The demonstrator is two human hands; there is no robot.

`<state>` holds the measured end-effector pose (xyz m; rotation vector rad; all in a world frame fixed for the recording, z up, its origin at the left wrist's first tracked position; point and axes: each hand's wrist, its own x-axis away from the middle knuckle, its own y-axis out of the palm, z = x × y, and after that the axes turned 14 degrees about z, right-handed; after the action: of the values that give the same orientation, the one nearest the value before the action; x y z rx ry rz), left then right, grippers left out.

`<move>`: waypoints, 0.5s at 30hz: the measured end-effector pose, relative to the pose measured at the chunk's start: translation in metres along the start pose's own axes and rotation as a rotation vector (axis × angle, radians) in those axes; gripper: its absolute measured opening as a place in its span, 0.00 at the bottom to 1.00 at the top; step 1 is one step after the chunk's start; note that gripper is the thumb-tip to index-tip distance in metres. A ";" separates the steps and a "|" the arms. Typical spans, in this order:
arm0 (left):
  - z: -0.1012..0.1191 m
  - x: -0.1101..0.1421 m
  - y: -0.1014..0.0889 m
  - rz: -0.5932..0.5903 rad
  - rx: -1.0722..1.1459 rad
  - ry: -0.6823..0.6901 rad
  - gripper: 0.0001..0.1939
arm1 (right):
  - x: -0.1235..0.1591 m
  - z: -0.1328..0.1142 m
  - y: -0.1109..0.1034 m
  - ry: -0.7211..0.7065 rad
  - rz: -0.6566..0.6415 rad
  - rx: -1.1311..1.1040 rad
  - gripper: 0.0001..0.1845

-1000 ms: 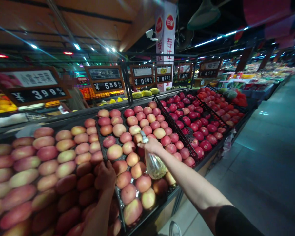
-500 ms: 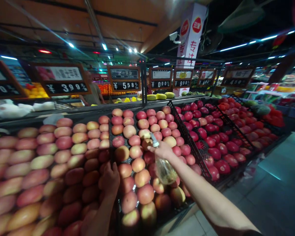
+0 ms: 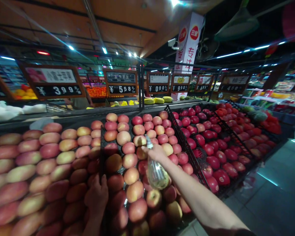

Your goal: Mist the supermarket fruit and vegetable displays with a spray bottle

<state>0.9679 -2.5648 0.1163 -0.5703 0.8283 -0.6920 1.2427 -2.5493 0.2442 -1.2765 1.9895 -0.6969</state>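
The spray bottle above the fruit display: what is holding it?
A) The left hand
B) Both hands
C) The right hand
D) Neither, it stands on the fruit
C. The right hand grips the clear spray bottle by its neck, while the left hand, lower down, appears empty.
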 end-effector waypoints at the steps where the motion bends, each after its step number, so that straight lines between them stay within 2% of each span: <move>1: -0.001 -0.001 0.002 0.002 -0.003 0.000 0.25 | -0.009 0.020 -0.014 0.050 0.043 0.037 0.26; 4: -0.005 -0.003 0.009 0.010 -0.009 -0.008 0.24 | -0.028 0.071 -0.049 0.188 0.139 0.126 0.30; 7: -0.007 -0.003 0.013 0.014 -0.014 -0.024 0.24 | -0.038 0.089 -0.058 0.199 0.147 0.144 0.29; 10: -0.007 -0.002 0.012 0.030 0.017 -0.016 0.24 | -0.037 0.066 -0.039 0.067 0.100 0.085 0.23; 15: -0.008 -0.001 0.007 0.025 0.092 0.024 0.25 | -0.017 -0.022 0.014 -0.232 -0.041 -0.054 0.27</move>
<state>0.9628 -2.5611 0.1073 -0.4691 0.8201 -0.7113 1.2233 -2.5261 0.2520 -1.3682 1.8086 -0.4924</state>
